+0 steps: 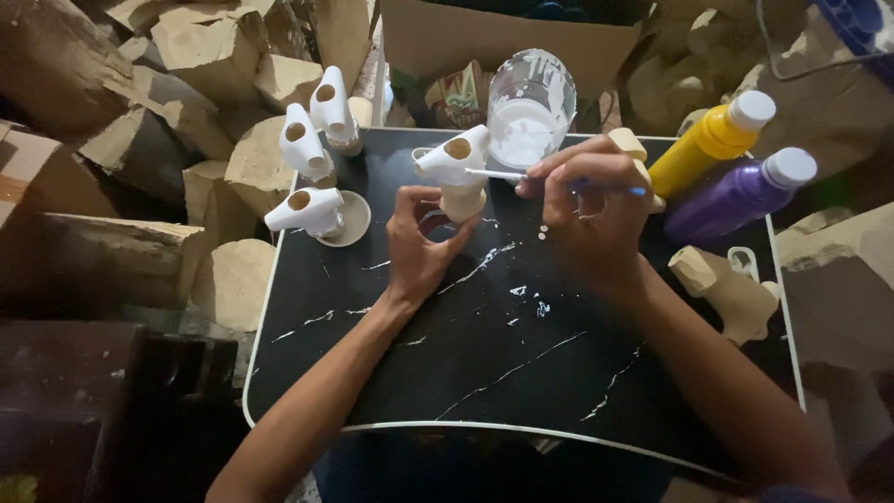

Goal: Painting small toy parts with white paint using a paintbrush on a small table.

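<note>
My left hand (421, 240) grips the bare wooden base of a small carved figure (456, 168) whose upper part is coated white. My right hand (589, 205) pinches a thin paintbrush (503, 174) with a blue handle, its white tip touching the figure's side. Both hands hover over a black marble-patterned tray table (484, 373). A clear plastic cup (529, 107) smeared with white paint stands just behind the figure.
Three white-painted figures (312, 149) stand at the table's left rear corner. A yellow bottle (712, 140) and a purple bottle (740, 194) lie at the right, with an unpainted wooden figure (731, 291) near them. Rough wood blocks (158, 121) and a cardboard box (503, 37) surround the table.
</note>
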